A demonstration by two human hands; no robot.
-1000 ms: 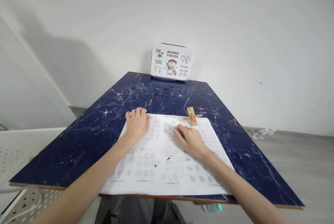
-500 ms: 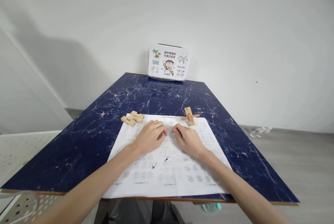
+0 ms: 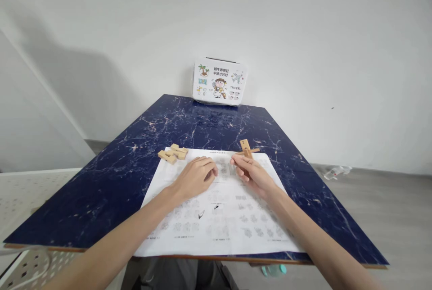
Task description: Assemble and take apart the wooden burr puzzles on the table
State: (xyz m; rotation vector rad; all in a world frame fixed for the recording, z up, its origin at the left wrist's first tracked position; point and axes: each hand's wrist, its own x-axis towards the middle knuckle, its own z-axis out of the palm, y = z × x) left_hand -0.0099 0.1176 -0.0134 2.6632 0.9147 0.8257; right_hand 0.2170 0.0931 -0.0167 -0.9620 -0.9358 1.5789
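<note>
While left hand [image 3: 197, 176] still in loose curl, right hand [image 3: 254, 174] nearer the crossed blocks [image 3: 245, 145], both grips unclear.

Beneath the left hand [image 3: 199, 175] and right hand [image 3: 254, 175] lies a white rectangular printed paper sheet [image 3: 222, 218], thin and matt. Beyond the left hand, pale yellow notched wooden blocks [image 3: 171, 159] look smooth. Just beyond the right hand, a brown cross-shaped wooden piece [image 3: 245, 145] looks smooth. Past the 2 hands, a dark-blue marbled tabletop [image 3: 212, 128] appears glossy.
</note>
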